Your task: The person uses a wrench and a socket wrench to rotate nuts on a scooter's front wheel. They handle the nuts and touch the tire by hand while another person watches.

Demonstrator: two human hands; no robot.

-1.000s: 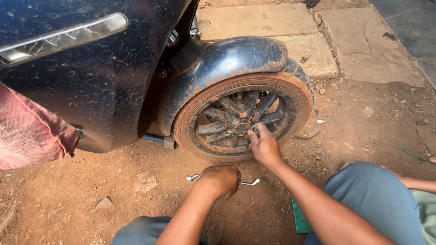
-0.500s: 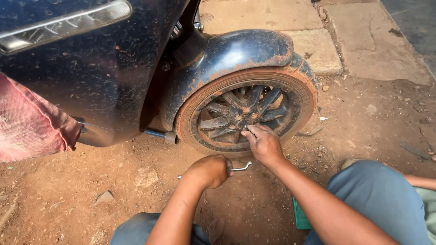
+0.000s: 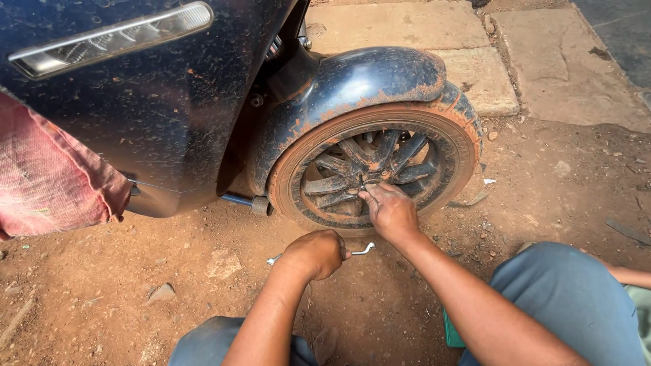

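Down at the dusty front wheel (image 3: 376, 169) of a dark scooter (image 3: 156, 115), the right hand (image 3: 390, 211) rests against the spokes at about 6 o'clock of the hub, its fingertips pinched on something small near the centre; what exactly they grip is hidden. The left hand (image 3: 313, 253) sits at 7 o'clock from the wheel, low over the red dirt (image 3: 102, 285), its fingers curled shut around a thin metal wrench (image 3: 363, 249), whose bent tip pokes out at 3 o'clock of the fist and whose other end shows at 9 o'clock. That wrench looks stiff, light and hard, likely gritty rather than slick, and is best held around the middle of its shaft, as the fist has it. The wheel looks heavy and rigid, caked in mud, with the spokes giving the surest hold. Compared with half a second ago, the left fist has closed more fully over the wrench, while the right hand stays at the hub. A red cloth (image 3: 51, 183) hangs at 9 o'clock of the view.
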